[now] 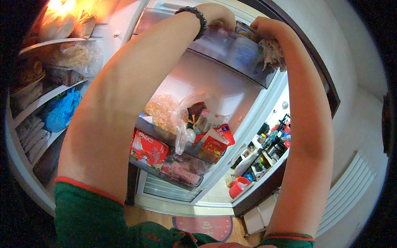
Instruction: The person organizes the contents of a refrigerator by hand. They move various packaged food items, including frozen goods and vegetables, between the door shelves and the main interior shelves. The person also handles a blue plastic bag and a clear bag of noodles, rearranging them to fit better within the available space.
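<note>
Both my arms reach up to the top bin on the inside of an open fridge door. My left hand, with a dark bead bracelet at the wrist, reaches into the bin's left part; its fingers are hidden. My right hand is closed at the bin's right end, with a shaggy greyish cloth hanging beneath it. Through the see-through bin wall, a pale blue and white container shows between my hands. Other contents there are blurred.
A lower door bin holds plastic bags, packets and a red box. On the left, fridge shelves carry wrapped food and a blue bag. A doorway, a red bucket, a radiator and a floor mat lie beyond.
</note>
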`<state>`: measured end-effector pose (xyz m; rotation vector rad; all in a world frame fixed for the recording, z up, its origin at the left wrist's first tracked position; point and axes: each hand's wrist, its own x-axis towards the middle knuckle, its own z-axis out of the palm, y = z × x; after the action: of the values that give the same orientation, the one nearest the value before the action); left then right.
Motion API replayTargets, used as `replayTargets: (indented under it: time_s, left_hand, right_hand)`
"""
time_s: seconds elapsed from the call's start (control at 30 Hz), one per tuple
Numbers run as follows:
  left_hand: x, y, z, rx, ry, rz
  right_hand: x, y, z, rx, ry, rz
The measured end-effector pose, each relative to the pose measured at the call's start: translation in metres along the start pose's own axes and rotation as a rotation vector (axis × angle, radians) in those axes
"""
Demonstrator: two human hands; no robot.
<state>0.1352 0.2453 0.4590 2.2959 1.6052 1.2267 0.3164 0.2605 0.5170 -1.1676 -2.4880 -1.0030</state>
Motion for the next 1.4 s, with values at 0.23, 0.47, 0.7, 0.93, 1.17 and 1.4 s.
replayTargets:
  time_s: [0.23, 0.47, 0.7, 0.93, 1.17, 1.4]
  left_hand:
    - [0.017, 0.013, 0.000, 0.225, -0.105, -0.121]
    - [0.034, -0.021, -0.008, 0.096, 0.006, 0.168]
    - [0.032, 0.003, 0.002, 0.074, -0.211, -0.234]
    - [-0.003, -0.009, 0.012, -0.305, 0.172, 0.074]
    - [0.007, 0.004, -0.013, 0.206, 0.608, 0.260]
    - [-0.122, 0.006, 0.039, 0.181, 0.943, 0.836]
  right_hand:
    - [0.019, 0.016, 0.016, -0.020, 0.077, 0.135]
    - [0.011, 0.023, 0.006, 0.003, 0.225, -0.243]
    - [0.013, 0.016, 0.012, -0.094, 0.358, -0.280]
    - [-0.001, 0.020, 0.007, -0.126, 0.256, -0.284]
    - [-0.043, 0.032, -0.013, 0.385, 0.552, -0.074]
    - [-0.184, 0.003, 0.065, 0.727, 1.313, 0.081]
